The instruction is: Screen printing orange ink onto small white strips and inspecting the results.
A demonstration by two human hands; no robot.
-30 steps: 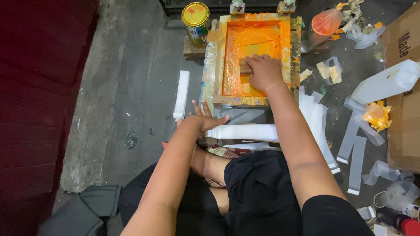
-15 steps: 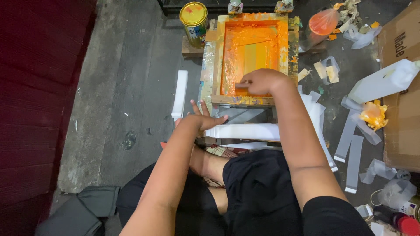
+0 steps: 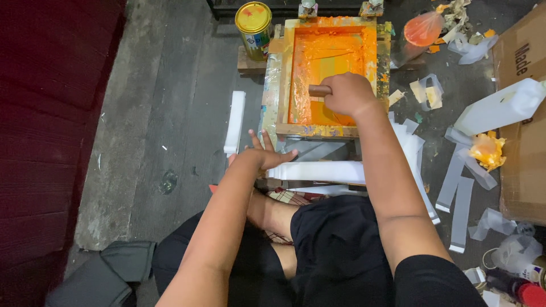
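A wooden screen-printing frame (image 3: 284,74), smeared with orange ink, lies on the floor in front of me. My right hand (image 3: 348,94) is closed around the brown wooden handle of a squeegee (image 3: 318,90) inside the frame, over the lower half of the orange mesh. My left hand (image 3: 266,153) rests with fingers spread at the frame's near left corner, touching the end of a stack of white strips (image 3: 318,170). My legs in black shorts are folded below.
A yellow-lidded tin can (image 3: 253,23) stands left of the frame. A white strip (image 3: 235,122) lies on the grey floor at left. White strips, a white jug (image 3: 500,108), ink-stained rags and a cardboard box (image 3: 526,131) crowd the right. A dark red wall runs along the left.
My right hand pulled the squeegee toward me to the frame's near edge, then moved back up toward the middle. The left hand has stayed in place.
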